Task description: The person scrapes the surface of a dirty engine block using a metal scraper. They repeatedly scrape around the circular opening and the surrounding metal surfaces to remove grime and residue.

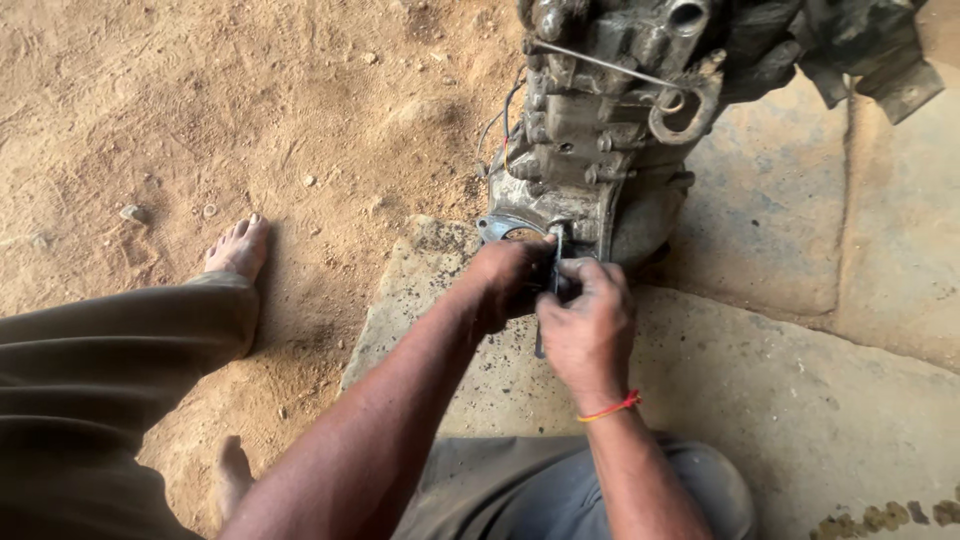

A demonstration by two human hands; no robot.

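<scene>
A dirty grey metal engine or gearbox casing (600, 130) lies on a concrete slab (780, 400). Both my hands meet at its near end. My right hand (588, 325), with a red thread band on the wrist, grips a slim metal wrench (555, 262) that stands upright against the casing's lower flange. My left hand (508, 277) is closed around the same spot beside the tool, touching the flange and a round metal ring (505, 228). What the left fingers pinch is hidden.
Sandy dirt ground (300, 120) with small stones spreads to the left. My bare foot (238, 250) and brown trouser leg (110, 370) rest there. A thin rod and wire hook (640, 75) cross the casing. More dark machine parts (880, 50) sit at the top right.
</scene>
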